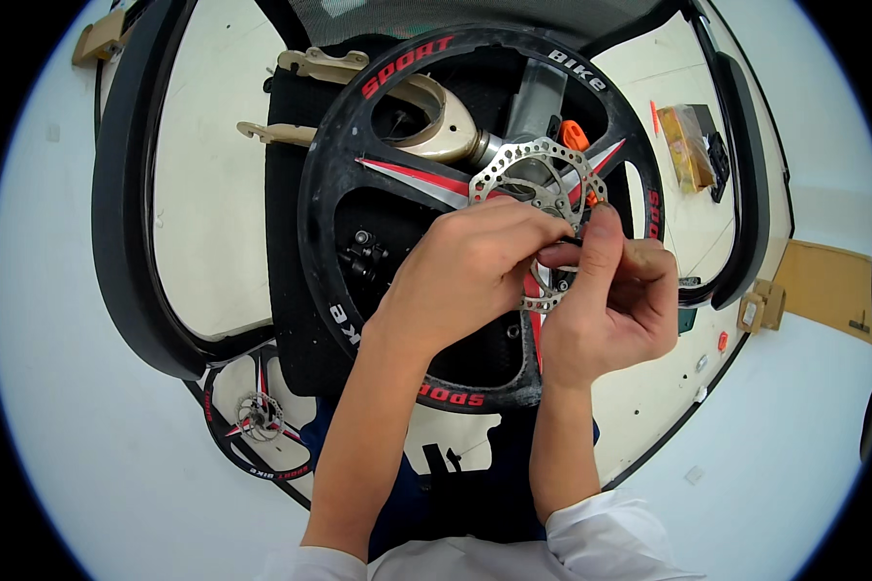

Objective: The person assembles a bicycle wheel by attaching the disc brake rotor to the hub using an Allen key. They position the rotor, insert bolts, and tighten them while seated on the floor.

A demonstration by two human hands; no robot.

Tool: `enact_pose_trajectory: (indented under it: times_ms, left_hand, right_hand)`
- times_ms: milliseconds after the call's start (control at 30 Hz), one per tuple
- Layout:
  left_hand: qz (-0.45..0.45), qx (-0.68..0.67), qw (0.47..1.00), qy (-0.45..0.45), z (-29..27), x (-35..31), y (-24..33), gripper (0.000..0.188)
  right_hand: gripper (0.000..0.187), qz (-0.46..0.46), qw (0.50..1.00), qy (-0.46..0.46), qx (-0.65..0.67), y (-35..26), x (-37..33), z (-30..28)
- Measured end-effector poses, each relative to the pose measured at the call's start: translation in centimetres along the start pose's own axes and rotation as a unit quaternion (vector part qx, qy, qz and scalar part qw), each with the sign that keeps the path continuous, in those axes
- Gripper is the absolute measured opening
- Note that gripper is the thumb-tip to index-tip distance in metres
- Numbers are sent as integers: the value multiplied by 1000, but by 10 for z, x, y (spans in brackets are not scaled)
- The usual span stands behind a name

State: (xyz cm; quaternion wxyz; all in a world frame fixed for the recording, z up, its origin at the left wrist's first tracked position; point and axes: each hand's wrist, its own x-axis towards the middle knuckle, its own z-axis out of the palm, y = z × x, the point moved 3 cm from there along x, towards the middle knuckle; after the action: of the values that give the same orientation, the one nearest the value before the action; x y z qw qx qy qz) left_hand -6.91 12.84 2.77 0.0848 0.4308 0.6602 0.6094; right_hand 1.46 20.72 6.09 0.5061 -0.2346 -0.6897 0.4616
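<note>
A black bicycle wheel [322, 194] with red and white spoke markings lies flat on a black chair seat [289, 242]. At its hub is a silver drilled brake disc [495, 167]. My left hand [475, 261] is over the disc's near left side, its fingers pinched together. Beside it my right hand [610, 300] is closed, thumb up and fingers curled. Their fingertips meet over the hub, at a small dark piece [572, 240] too covered to name.
A beige frame part [446, 126] pokes through the wheel; an orange-handled tool [574, 135] lies near the disc. Armrests [131, 194] flank the seat. A smaller-looking second wheel [233, 448] is at lower left, a yellow package [685, 145] and a cardboard box [767, 302] at right.
</note>
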Motion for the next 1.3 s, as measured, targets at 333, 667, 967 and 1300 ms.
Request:
enact_pose_trajectory:
  times_ms: [333, 667, 967, 1300]
  left_hand:
    - [5, -40, 996, 77, -6, 5, 10, 39]
    - [-97, 95, 969, 207, -6, 2, -14, 35]
    - [-162, 131, 964, 164, 4, -3, -26, 35]
    - [-100, 176, 961, 191, 2, -3, -19, 29]
  right_hand:
    - [15, 21, 999, -39, 31, -4, 41, -31]
    - [9, -86, 801, -491, -331, 52, 55, -68]
    - [13, -131, 764, -540, -328, 58, 64, -54]
    - [18, 212, 924, -283, 144, 41, 80, -58]
